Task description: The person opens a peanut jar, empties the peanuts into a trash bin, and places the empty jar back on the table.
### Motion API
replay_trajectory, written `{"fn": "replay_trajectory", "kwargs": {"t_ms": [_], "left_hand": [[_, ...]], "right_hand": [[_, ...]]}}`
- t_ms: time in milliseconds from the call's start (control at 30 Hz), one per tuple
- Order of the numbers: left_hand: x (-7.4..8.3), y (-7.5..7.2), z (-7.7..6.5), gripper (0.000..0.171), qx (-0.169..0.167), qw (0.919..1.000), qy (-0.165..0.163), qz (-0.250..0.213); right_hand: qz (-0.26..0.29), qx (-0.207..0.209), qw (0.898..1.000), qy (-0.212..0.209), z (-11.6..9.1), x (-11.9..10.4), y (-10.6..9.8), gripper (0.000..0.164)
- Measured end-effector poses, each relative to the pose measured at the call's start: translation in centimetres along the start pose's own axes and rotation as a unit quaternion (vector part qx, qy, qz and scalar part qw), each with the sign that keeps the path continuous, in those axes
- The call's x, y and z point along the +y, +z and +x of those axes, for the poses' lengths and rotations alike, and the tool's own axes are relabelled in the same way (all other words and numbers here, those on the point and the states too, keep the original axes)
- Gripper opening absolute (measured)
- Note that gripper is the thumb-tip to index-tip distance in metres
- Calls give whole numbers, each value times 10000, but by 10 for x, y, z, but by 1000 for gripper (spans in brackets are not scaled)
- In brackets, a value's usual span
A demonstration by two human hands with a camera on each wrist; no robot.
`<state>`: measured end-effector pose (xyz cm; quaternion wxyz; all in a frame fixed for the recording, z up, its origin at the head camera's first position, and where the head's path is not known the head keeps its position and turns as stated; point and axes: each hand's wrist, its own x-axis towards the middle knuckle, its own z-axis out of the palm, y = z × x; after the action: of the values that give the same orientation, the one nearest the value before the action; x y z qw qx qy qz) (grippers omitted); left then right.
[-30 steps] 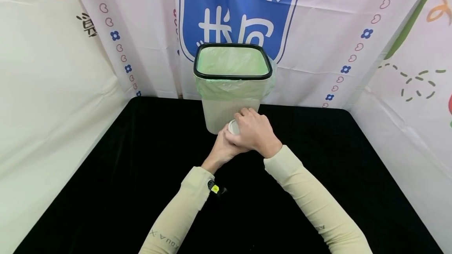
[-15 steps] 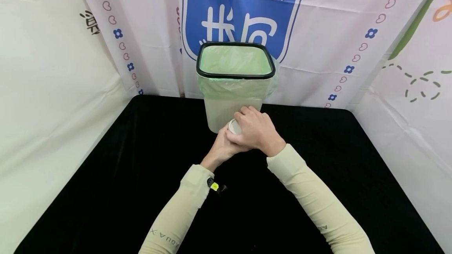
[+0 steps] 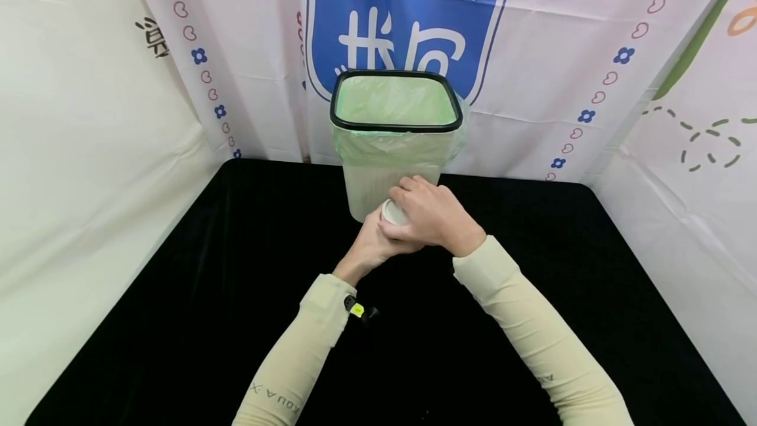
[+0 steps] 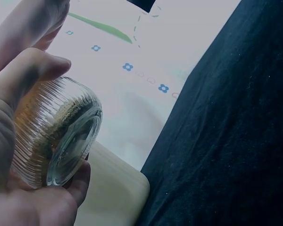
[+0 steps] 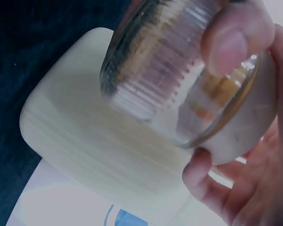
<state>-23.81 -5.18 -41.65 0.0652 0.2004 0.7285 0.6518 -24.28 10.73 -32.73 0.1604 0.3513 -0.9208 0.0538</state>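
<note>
We see a black-covered table [image 3: 177,281] with a pale bin [image 3: 367,183] upright at its far side, a green liner [image 3: 390,150] folded over the rim. In front of the bin, 2 hands meet: our left hand [image 3: 372,240] has its fingers and thumb clamped round a ribbed glass jar [image 4: 61,127], while our right hand [image 3: 434,212] has its fingers curled round the white lid [image 3: 393,212]. The jar is off the table and tilted, its base facing the left wrist camera; we cannot tell whether it touches the bin. The lid sits on the jar, so we judge the step in hand to be twisting it. The next move calls for a steady left grip and a firm turn from the right.
</note>
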Motion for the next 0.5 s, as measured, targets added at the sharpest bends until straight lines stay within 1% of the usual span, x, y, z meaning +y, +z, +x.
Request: {"fn": "replay_trajectory", "kwargs": {"t_ms": [100, 200, 300, 500], "left_hand": [[0, -1, 0, 86, -29, 10000, -30, -83], [0, -1, 0, 87, 23, 10000, -34, -82], [1, -1, 0, 89, 71, 10000, -28, -45], [3, -1, 2, 90, 148, 9999, -51, -19]], "right_hand": [[105, -304, 9995, -29, 2, 1, -3, 51], [148, -510, 9986, -75, 3, 2, -7, 52], [141, -585, 9981, -137, 3, 2, -10, 52], [105, -541, 9981, -280, 3, 3, -13, 49]]}}
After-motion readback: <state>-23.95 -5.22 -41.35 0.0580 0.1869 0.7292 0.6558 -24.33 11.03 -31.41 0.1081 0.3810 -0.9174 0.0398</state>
